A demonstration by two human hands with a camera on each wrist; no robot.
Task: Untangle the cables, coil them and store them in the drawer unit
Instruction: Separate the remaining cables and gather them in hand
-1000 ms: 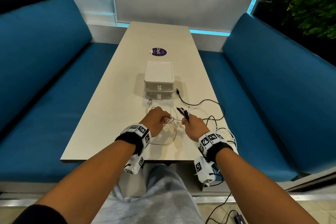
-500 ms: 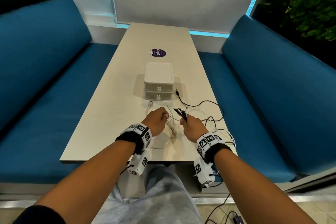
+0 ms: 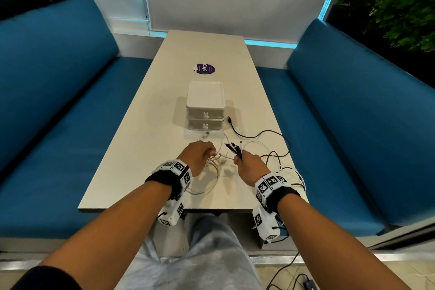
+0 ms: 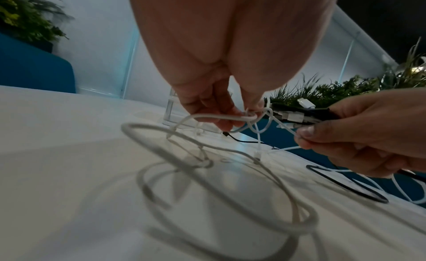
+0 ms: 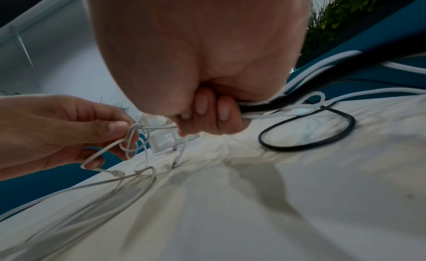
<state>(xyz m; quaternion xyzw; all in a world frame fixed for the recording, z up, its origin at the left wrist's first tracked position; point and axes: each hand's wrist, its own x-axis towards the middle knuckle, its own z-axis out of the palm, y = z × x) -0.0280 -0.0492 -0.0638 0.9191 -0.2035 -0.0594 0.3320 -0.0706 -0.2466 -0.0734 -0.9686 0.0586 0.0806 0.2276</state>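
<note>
At about seven o'clock from the white two-drawer plastic unit (image 3: 205,110), the left hand (image 3: 197,156) pinches a small knot in the thin white cable (image 4: 250,117), whose slack lies looped on the pale counter (image 3: 146,148). Best, I judge, to hold that knot steady and feed slack into it rather than pull it tight. At five o'clock the right hand (image 3: 250,166) is closed round a bundle of black and white plug ends (image 3: 234,147); it should ease one end back through the loop.

Bare forearms wear black wristbands (image 3: 164,178) carrying white, marker-printed camera blocks (image 3: 267,223); light grey trousers (image 3: 200,256) below.
</note>
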